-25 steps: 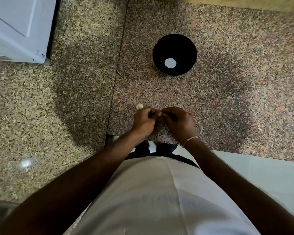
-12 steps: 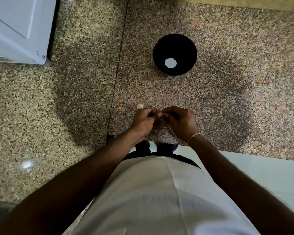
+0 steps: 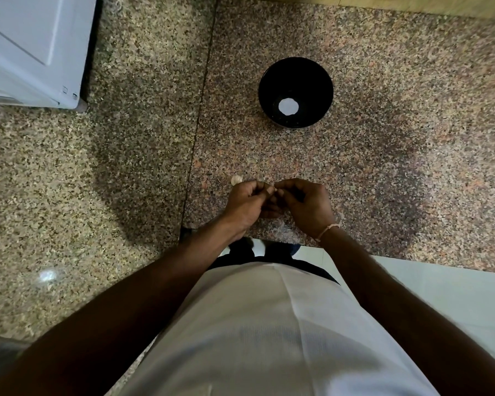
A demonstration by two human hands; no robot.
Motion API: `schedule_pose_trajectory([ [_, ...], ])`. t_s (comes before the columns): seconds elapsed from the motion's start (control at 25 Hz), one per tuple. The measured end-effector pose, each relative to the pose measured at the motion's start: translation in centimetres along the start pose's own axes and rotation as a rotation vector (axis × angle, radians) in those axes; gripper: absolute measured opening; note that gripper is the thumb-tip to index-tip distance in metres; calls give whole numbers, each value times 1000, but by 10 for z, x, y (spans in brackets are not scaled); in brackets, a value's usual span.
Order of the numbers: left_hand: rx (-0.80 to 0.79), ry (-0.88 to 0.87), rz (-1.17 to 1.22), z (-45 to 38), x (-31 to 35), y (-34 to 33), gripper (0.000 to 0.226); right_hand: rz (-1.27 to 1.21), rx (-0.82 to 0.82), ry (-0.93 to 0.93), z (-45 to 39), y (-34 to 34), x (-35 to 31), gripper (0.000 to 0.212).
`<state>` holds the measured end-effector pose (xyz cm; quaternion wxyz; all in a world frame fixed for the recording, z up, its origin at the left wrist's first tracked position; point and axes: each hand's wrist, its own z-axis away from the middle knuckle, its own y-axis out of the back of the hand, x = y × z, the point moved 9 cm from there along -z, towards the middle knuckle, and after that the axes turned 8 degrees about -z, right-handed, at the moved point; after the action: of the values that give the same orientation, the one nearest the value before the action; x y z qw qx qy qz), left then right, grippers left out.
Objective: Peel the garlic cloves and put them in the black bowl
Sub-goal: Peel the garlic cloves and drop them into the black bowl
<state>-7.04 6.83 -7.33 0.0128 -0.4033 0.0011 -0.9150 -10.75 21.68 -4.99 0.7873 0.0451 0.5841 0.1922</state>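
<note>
Garlic clove pinched between both hands at the near edge

While the black bowl [image 3: 295, 92] stands upright toward the far side of the granite tabletop [image 3: 383, 155], both hands meet just above its near edge. The left hand [image 3: 247, 202] and right hand [image 3: 307, 205] are curled knuckles-up, fingertips touching, pinching a small garlic clove [image 3: 277, 190] between them; only a pale sliver shows, so its long axis cannot be told. Another garlic piece [image 3: 236, 180] lies on the tabletop, just beyond the left hand's knuckles. A thread bracelet [image 3: 327, 230] circles the right wrist.

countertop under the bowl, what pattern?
Speckled granite, pinkish-brown with dark flecks, under the black bowl. Head view, the only one.
</note>
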Motion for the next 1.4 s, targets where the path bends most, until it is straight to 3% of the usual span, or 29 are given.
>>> schedule_pose_trajectory([
  [0.48,-34,-1,-24,0,3,-6,14,20,-2,-37,4,0,2,17],
  [0.72,-21,-17,-37,-2,4,-4,11,-83,-51,-61,2,-4,6,13],
  [0.92,-12,-48,-24,-4,4,-4,14,-369,27,-168,3,-4,14,13],
  [1.12,21,-36,-8,0,3,-2,12,-408,174,-202,7,15,21,15],
  [1.4,131,-73,-146,-7,5,4,4,-442,173,-260,7,15,25,16],
])
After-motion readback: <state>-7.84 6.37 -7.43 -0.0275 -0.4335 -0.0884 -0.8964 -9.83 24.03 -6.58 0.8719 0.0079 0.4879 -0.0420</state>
